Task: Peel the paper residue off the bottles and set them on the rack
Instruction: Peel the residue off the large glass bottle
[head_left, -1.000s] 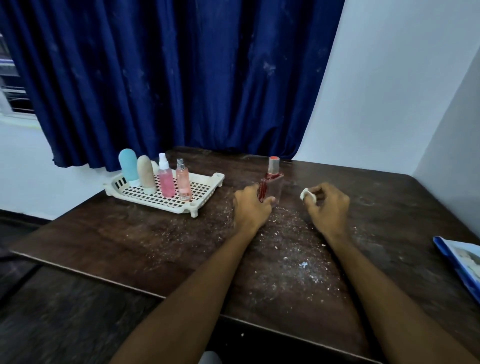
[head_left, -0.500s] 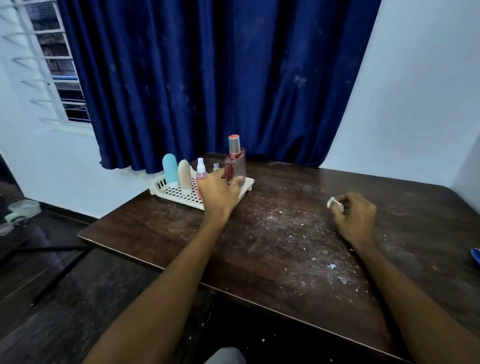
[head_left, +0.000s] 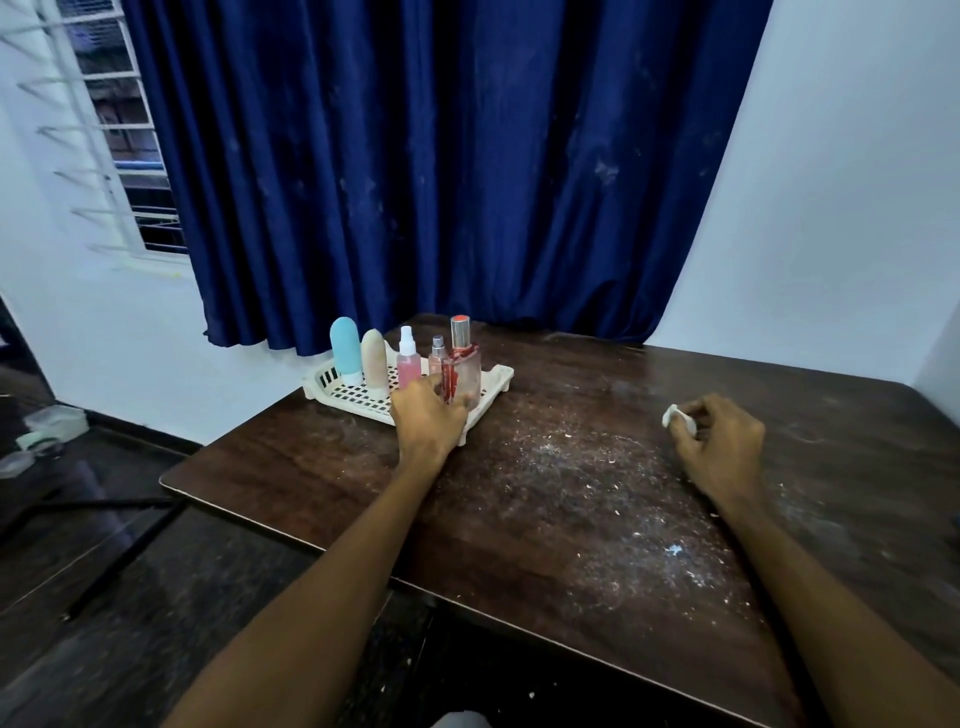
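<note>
Your left hand wraps its fingers round the base of the glass bottle, keeping it upright at the rack end nearest that hand, apparently to seat it beside the four bottles just beyond your knuckles. The bottle is clear and red-streaked, with a silver collar and a red cap. Your right hand, well apart, pinches a white paper wad — probably peeled residue.

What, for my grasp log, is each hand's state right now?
Left hand: closed, holding the red-capped clear bottle by its base.
Right hand: closed, pinching a white paper wad.
</note>
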